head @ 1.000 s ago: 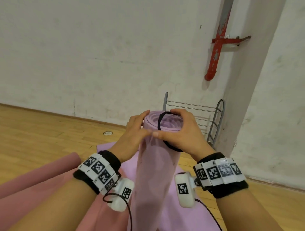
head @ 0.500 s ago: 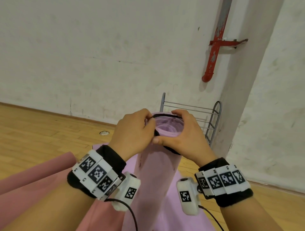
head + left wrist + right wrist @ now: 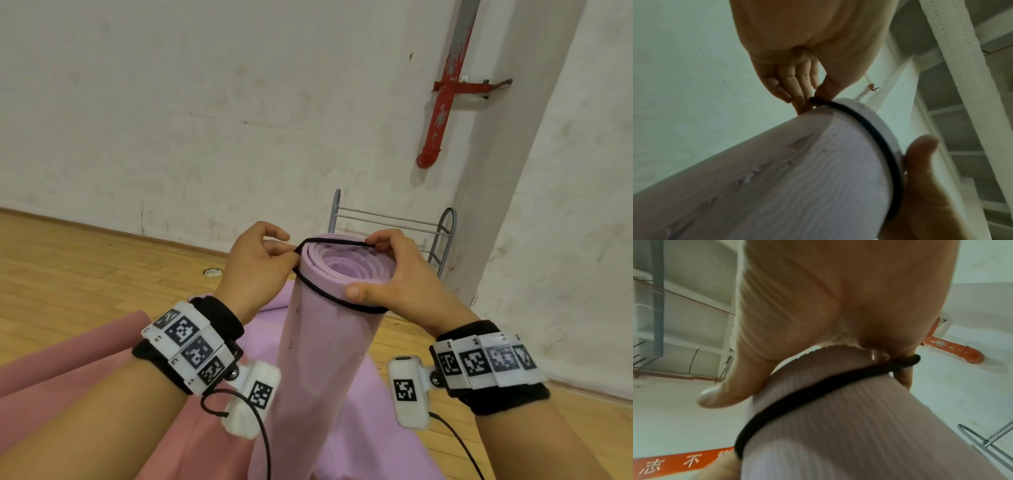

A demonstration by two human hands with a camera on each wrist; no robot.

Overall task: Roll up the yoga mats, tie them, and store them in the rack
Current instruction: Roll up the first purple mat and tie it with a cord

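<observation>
A rolled lilac yoga mat point(image 3: 318, 349) is standing on end on the wooden floor point(image 3: 68, 274), its spiral top edge facing up. A black elastic band point(image 3: 329, 241) is being stretched over that top: the far run is lying across the rim, while the near run is already sitting lower on the outside of the roll, tilted down toward the right side.

The left hand point(image 3: 255, 274) is pinching the band at the left edge of the roll between thumb and fingertips; its grip is narrow and closed on the band point(image 3: 869, 129), with the fingers point(image 3: 789, 84) pressed together against the mat point(image 3: 797, 186).

The right hand point(image 3: 399, 277) is holding the band at the right edge; the curled fingers are hooking it over the rim, and the thumb is lying flat along the near face of the roll. In the right wrist view the band point(image 3: 818, 391) is crossing the ribbed mat surface point(image 3: 859, 434) under this hand point(image 3: 838, 296).

A grey wire rack point(image 3: 394, 226) is standing beyond the roll, against the white wall point(image 3: 205, 102) in the corner of the floor. A pink mat point(image 3: 85, 370) and a flat lilac mat point(image 3: 370, 421) are lying spread on the floor beneath the arms. A red pipe point(image 3: 442, 109) is running down the wall above the rack.
</observation>
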